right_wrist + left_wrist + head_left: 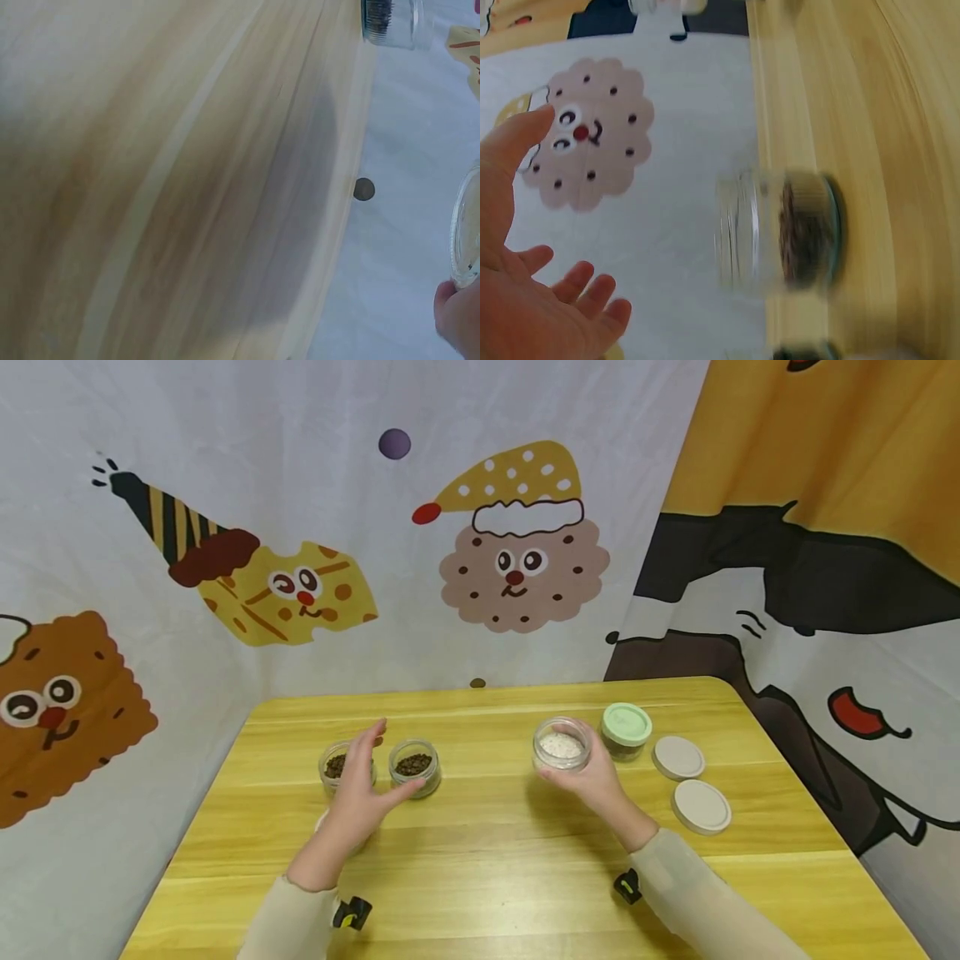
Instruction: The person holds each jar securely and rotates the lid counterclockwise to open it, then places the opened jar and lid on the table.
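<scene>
Holding: the right hand grips an open glass jar of pale grains, fingers curled round its side, near the middle of the wooden table, a little to the right.
Right wrist view: only a fingertip and the jar's glass rim show at the right edge; the rest is blurred tabletop.
Left hand: the left hand hovers with fingers straight and spread, gripping nothing, thumb pointing toward a jar of dark bits.
Jar of dark bits: open, upright, just right of the left hand; whether the thumb touches it cannot be told. The left wrist view shows it blurred, with the open palm apart from it.
Second dark jar: another open jar with dark contents stands just left of the first, partly hidden behind the left hand's fingers.
Green-lidded jar: a closed jar with a pale green lid stands just behind and to the right of the held jar.
Loose lids: two round off-white lids lie flat on the table to the right, near each other, apart from the jars.
Sleeves: both arms wear cream sleeves, each with a small black device at the wrist.
Backdrop: cloth printed with cartoon biscuit and cheese faces hangs behind the table.
</scene>
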Tool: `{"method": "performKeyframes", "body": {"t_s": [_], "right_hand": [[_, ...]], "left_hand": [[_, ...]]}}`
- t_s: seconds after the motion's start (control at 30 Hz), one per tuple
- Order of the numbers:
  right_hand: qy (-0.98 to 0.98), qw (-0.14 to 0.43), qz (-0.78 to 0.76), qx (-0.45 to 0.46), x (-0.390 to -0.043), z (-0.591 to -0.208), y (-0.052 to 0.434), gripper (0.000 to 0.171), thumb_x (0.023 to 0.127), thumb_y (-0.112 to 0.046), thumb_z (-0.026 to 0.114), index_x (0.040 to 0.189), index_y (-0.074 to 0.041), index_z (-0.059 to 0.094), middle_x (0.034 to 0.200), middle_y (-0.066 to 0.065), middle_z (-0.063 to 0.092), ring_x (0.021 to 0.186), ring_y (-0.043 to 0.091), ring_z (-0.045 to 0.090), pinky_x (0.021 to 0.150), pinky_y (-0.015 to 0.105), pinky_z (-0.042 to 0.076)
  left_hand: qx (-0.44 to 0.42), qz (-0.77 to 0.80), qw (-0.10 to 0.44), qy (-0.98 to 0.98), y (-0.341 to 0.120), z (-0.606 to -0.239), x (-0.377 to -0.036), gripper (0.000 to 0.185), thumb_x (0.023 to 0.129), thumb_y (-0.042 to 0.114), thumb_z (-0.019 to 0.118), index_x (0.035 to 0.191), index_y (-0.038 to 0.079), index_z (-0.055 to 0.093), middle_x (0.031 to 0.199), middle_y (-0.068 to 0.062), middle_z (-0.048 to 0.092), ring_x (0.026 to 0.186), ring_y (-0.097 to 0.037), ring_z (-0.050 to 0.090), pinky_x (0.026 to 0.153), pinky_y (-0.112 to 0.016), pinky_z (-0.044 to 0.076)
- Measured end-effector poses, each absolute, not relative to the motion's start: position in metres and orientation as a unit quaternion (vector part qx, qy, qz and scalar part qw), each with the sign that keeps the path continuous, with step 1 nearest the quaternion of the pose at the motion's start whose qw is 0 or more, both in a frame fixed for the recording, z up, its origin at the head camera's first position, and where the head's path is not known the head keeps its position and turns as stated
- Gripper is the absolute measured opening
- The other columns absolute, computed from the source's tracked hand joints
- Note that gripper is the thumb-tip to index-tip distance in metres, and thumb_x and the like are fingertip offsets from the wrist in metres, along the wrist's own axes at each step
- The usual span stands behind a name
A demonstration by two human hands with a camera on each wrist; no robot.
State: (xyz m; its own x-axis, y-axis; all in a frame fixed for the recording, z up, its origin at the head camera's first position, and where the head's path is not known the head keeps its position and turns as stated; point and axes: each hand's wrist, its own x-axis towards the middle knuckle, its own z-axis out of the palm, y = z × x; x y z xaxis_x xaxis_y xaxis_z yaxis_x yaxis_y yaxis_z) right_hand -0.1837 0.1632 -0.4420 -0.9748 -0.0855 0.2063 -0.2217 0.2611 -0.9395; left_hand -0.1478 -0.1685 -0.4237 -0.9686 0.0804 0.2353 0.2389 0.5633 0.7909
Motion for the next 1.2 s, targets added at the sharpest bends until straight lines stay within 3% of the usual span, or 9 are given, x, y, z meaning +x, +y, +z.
{"method": "performKeyframes", "body": {"t_s": [0.17,0.37,0.6,0.83,1.07,1.2], "right_hand": [[-0.79,0.061,0.602,0.099,-0.191,-0.453,0.167,0.082,0.065,-0.003,0.085,0.134,-0.001,0.042,0.133,0.02,0.051,0.127,0.033,0.042,0.107,0.048,0.031],[-0.798,0.06,0.595,0.08,-0.204,-0.478,0.174,0.086,0.063,-0.013,0.088,0.135,-0.01,0.042,0.135,0.009,0.05,0.127,0.027,0.041,0.108,0.046,0.031],[-0.814,0.07,0.573,0.069,-0.211,-0.487,0.174,0.087,0.063,-0.023,0.089,0.135,-0.013,0.041,0.133,0.003,0.052,0.126,0.024,0.042,0.108,0.046,0.033],[-0.838,0.089,0.536,0.052,-0.217,-0.492,0.174,0.088,0.061,-0.027,0.09,0.135,-0.011,0.044,0.132,0.012,0.047,0.121,0.029,0.045,0.103,0.049,0.038],[-0.838,0.08,0.539,0.026,-0.226,-0.498,0.173,0.089,0.062,-0.03,0.089,0.135,-0.008,0.044,0.134,0.013,0.044,0.12,0.028,0.044,0.104,0.048,0.038],[-0.829,0.072,0.555,0.013,-0.229,-0.501,0.173,0.09,0.062,-0.031,0.089,0.136,-0.008,0.043,0.135,0.013,0.044,0.122,0.028,0.044,0.106,0.045,0.036]], "left_hand": [[-0.124,-0.464,0.072,-0.874,-0.141,-0.421,-0.157,0.093,0.078,0.039,0.076,0.15,0.019,0.022,0.148,-0.01,0.03,0.134,-0.03,0.032,0.107,-0.057,0.031],[-0.142,-0.462,0.033,-0.875,-0.109,-0.42,-0.165,0.09,0.079,0.044,0.074,0.15,0.028,0.021,0.151,-0.005,0.025,0.135,-0.028,0.032,0.107,-0.056,0.032],[-0.163,-0.461,0.024,-0.872,-0.082,-0.418,-0.171,0.09,0.079,0.039,0.075,0.15,0.027,0.022,0.152,-0.004,0.026,0.136,-0.025,0.033,0.109,-0.051,0.032],[-0.171,-0.465,0.019,-0.868,-0.068,-0.414,-0.173,0.091,0.079,0.037,0.075,0.151,0.028,0.019,0.151,0.001,0.027,0.137,-0.022,0.032,0.111,-0.048,0.03],[-0.187,-0.454,0.005,-0.871,-0.064,-0.413,-0.176,0.094,0.077,0.056,0.069,0.151,0.028,0.018,0.154,0.003,0.024,0.139,-0.021,0.03,0.111,-0.048,0.03],[-0.193,-0.447,0.002,-0.873,-0.06,-0.413,-0.179,0.095,0.078,0.053,0.07,0.151,0.026,0.018,0.155,0.003,0.023,0.139,-0.021,0.029,0.111,-0.048,0.03]]}}
